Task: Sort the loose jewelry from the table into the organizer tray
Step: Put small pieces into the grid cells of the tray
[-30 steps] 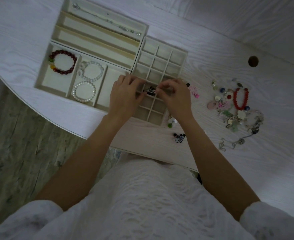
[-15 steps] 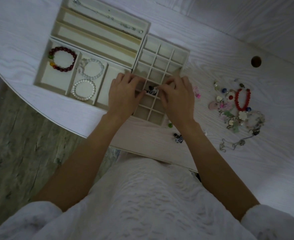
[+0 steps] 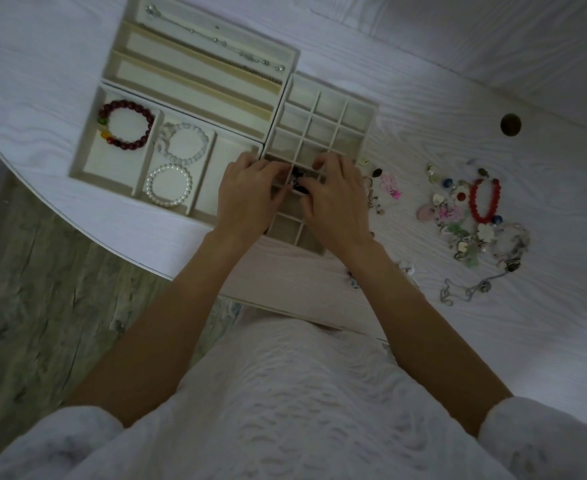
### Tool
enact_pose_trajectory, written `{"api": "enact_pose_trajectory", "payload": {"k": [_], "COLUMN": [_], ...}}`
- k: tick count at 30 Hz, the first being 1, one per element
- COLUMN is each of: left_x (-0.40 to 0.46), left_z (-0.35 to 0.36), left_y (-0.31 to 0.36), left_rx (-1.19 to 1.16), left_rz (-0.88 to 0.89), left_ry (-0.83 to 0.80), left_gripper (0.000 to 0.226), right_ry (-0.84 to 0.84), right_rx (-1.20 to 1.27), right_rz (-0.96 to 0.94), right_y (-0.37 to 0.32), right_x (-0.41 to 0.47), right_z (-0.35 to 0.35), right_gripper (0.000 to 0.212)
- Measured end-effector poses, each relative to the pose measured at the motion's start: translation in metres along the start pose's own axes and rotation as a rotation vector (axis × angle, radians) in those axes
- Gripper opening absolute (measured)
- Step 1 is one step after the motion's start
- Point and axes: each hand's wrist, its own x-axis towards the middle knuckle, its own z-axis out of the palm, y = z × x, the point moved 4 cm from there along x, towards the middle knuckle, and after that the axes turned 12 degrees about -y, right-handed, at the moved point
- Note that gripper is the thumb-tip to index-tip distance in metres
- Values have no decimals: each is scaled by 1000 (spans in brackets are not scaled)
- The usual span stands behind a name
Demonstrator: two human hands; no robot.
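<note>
Now both hands meet over the grid tray (image 3: 323, 119) on the counter (image 3: 458, 81). Left hand (image 3: 250, 199) and right hand (image 3: 337, 202) have fingers curled, each grip narrow, pinching a small dark trinket (image 3: 298, 183) between them above a middle cell. Loose jewelry (image 3: 472, 220) lies well apart to the right. Three bracelets sit in the left tray (image 3: 87, 157).

table (image 3: 458, 81) – white woodgrain | tray (image 3: 286, 57) – cream | bracelets – dark red (image 3: 125, 124), pearl white (image 3: 169, 185), bright red (image 3: 485, 200)
</note>
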Motion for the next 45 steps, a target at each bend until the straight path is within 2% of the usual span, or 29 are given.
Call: {"api": "enact_pose_trajectory", "payload": {"k": [4, 7, 11, 16, 20, 24, 27, 30, 33, 35, 38, 41, 45], "left_x": [0, -4, -16, -32, -36, -35, -36, -35, -36, -37, -37, -37, -38], "left_z": [1, -1, 3, 28, 37, 35, 37, 38, 37, 37, 36, 35, 37], "left_y": [-1, 4, 24, 60, 73, 74, 75, 77, 78, 79, 80, 79, 78], "left_rx": [-9, -1, 15, 47, 54, 37, 45, 37, 44, 46, 50, 48, 19], "left_rz": [-5, -5, 71, 103, 77, 56, 49, 18, 11, 9, 3, -6, -14], "left_ry": [6, 69, 76, -107, -149, -116, -111, -129, -107, -94, -92, -103, -125], "left_gripper": [25, 25, 23, 47, 56, 50, 50, 50, 49, 49, 48, 49, 49], "right_ry": [3, 93, 212, 41, -102, -41, 59, 110, -47, -145, -126, -46, -23], "right_rx": [180, 349, 346, 218, 374, 371, 247, 186, 214, 193, 219, 251, 544], "right_rz": [39, 51, 132, 402, 458, 437, 434, 257, -19, -106, -73, 20, 172], "right_y": [1, 14, 53, 118, 133, 126, 124, 112, 90, 81, 80, 85, 97], "right_x": [-5, -20, -69, -134, -148, -135, -121, -118, -122, -124, -118, -108, -100], "right_z": [2, -13, -31, -11, 8, 15, 9, 4, 15, 25, 28, 19, -3], "right_gripper": [37, 34, 29, 31, 28, 20, 17, 16, 24, 31, 29, 16, 9]}}
